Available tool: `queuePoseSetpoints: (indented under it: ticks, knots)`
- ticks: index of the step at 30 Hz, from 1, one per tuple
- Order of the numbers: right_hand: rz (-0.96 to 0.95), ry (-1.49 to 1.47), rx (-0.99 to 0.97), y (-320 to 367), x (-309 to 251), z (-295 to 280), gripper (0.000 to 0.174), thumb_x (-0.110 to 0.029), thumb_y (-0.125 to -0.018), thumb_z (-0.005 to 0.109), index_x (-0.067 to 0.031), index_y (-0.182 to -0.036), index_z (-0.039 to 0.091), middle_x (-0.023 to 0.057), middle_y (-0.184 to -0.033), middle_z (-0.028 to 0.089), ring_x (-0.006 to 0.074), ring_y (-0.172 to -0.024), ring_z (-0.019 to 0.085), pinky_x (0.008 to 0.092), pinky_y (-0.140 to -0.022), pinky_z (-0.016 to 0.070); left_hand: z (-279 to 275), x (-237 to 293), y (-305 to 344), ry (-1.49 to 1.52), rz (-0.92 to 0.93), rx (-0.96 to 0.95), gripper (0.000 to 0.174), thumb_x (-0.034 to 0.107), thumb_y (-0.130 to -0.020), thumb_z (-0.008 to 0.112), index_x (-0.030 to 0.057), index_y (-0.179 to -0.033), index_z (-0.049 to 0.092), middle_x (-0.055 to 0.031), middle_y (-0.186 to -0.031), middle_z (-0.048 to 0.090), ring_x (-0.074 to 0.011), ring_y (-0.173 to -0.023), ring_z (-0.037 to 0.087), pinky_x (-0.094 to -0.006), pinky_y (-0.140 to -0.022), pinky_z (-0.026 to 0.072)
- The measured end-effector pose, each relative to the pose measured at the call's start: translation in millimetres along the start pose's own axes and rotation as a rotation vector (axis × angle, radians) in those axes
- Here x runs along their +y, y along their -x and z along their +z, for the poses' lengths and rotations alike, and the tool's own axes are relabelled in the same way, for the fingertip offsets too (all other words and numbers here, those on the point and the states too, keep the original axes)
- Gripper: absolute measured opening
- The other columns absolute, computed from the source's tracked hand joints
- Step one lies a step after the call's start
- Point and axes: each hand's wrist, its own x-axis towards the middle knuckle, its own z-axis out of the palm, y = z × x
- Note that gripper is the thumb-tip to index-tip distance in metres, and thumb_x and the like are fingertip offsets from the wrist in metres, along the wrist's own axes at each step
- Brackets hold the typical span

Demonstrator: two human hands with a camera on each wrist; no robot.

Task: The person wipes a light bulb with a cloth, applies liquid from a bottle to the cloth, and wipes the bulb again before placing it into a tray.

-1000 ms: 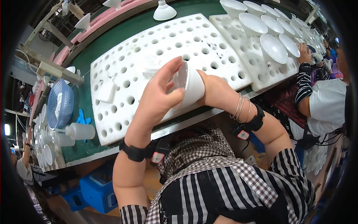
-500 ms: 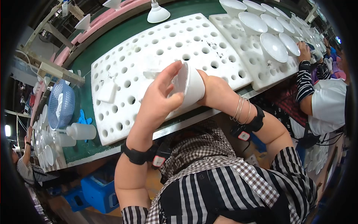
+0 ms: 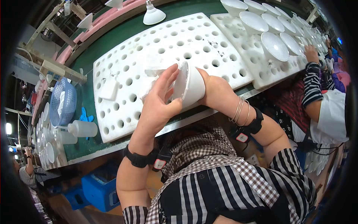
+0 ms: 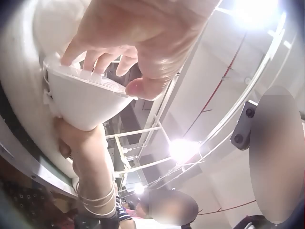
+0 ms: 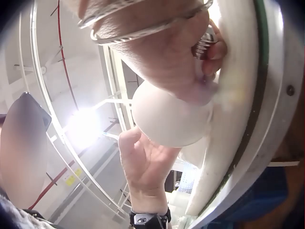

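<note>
A white reflector light bulb (image 3: 194,86) is held on its side over the foam board, its ribbed lens facing left. My right hand (image 3: 218,89) grips it from behind. In the right wrist view, its fingers curl round the metal screw base (image 5: 205,45). My left hand (image 3: 158,100) spans the lens side. In the left wrist view, the left thumb (image 4: 138,88) rests at the near rim and the fingers reach the far edge of the lens (image 4: 107,83). Crumpled white pieces (image 3: 153,72) lie behind the left hand, partly hidden.
The holed white foam board (image 3: 123,56) lies under my hands. At right, a second foam board (image 3: 257,67) carries several bulbs (image 3: 275,46). To the left are a blue basket (image 3: 69,100), a squeeze bottle (image 3: 84,128) and a blue glove (image 3: 85,114). One bulb (image 3: 154,15) stands on the green surface behind.
The bulb on the green surface at the back has shifted left. My hands keep nearly the same hold on the bulb. At right, another person's arm has moved.
</note>
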Motion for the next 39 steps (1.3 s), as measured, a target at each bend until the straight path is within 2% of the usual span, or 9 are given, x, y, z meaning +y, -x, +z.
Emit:
queuePoseSetpoints:
  ticks: [3,6,11,16,22,27,32,37,39]
  knots:
    - [-0.014,0.042,0.059,4,-3,3,0.064,-0.017,-0.072,0.074,0.0011,-0.126,0.043,0.0198,-0.07,0.065,0.0381,-0.069,0.066,0.0455,-0.063,0.0526,1,11,-16,0.011,-0.071,-0.013,0.076,0.003,-0.074,0.058,0.0001,-0.147,0.034,-0.0232,-0.147,0.039,-0.0311,-0.142,0.031,-0.0404,-0.115,0.0242]
    - [0.062,0.054,0.058,5,-9,3,0.067,-0.017,-0.072,0.074,0.0015,-0.127,0.042,0.0201,-0.07,0.065,0.0382,-0.07,0.066,0.0454,-0.063,0.0525,6,21,-29,0.096,-0.141,-0.007,0.075,0.002,-0.074,0.056,-0.0008,-0.146,0.035,-0.0241,-0.147,0.039,-0.0318,-0.142,0.031,-0.0387,-0.115,0.0248]
    - [-0.018,0.001,0.071,6,-4,1,0.068,-0.015,-0.07,0.075,0.0014,-0.127,0.042,0.0202,-0.07,0.065,0.0384,-0.07,0.066,0.0456,-0.063,0.0523,0,6,-9,0.028,-0.057,-0.035,0.076,0.005,-0.073,0.058,-0.0013,-0.146,0.035,-0.0235,-0.147,0.039,-0.0303,-0.142,0.031,-0.041,-0.115,0.0246]
    - [0.008,0.005,0.049,5,-5,1,0.067,-0.014,-0.07,0.074,0.0009,-0.127,0.042,0.02,-0.071,0.065,0.0385,-0.07,0.066,0.0457,-0.063,0.0524,2,3,3,0.01,-0.012,0.006,0.075,0.007,-0.074,0.057,0.0004,-0.146,0.035,-0.0198,-0.147,0.041,-0.0286,-0.141,0.033,-0.045,-0.116,0.0221]
    - [0.031,0.063,0.09,9,-10,7,0.061,-0.017,-0.075,0.07,0.0006,-0.126,0.042,0.0191,-0.07,0.065,0.038,-0.067,0.066,0.0463,-0.06,0.0521,6,20,-32,0.052,-0.127,0.002,0.075,0.004,-0.07,0.055,-0.0026,-0.143,0.039,-0.0263,-0.142,0.043,-0.0321,-0.136,0.038,-0.0377,-0.111,0.0298]
    - [0.022,0.015,0.137,13,-11,12,0.058,-0.018,-0.077,0.068,-0.0007,-0.126,0.042,0.0182,-0.069,0.065,0.0376,-0.064,0.065,0.0458,-0.059,0.0518,10,26,-39,0.076,-0.222,0.041,0.072,0.001,-0.07,0.052,-0.0019,-0.141,0.043,-0.0265,-0.142,0.043,-0.0318,-0.133,0.04,-0.0373,-0.11,0.0303]
    - [-0.038,0.081,0.172,14,-6,13,0.059,-0.017,-0.077,0.068,-0.0022,-0.128,0.043,0.0173,-0.068,0.065,0.0365,-0.066,0.066,0.0452,-0.059,0.0517,0,19,-19,-0.062,-0.049,-0.114,0.075,0.004,-0.073,0.055,-0.0005,-0.146,0.037,-0.0218,-0.148,0.038,-0.0278,-0.14,0.034,-0.0387,-0.113,0.0263]
    - [-0.018,0.052,0.127,12,-8,4,0.061,-0.016,-0.077,0.069,0.0,-0.13,0.042,0.0171,-0.068,0.065,0.0363,-0.067,0.066,0.0448,-0.06,0.0519,0,10,-1,-0.035,-0.028,-0.068,0.076,0.007,-0.073,0.057,-0.0015,-0.146,0.036,-0.0207,-0.147,0.039,-0.0275,-0.141,0.033,-0.0405,-0.115,0.0254]
    - [-0.023,0.059,0.128,13,-9,5,0.062,-0.016,-0.077,0.069,0.0003,-0.13,0.042,0.0171,-0.068,0.065,0.0365,-0.067,0.066,0.0447,-0.06,0.052,2,15,-9,-0.021,-0.043,-0.064,0.076,0.003,-0.073,0.055,-0.0006,-0.146,0.035,-0.021,-0.147,0.04,-0.0285,-0.141,0.033,-0.0385,-0.114,0.0251]
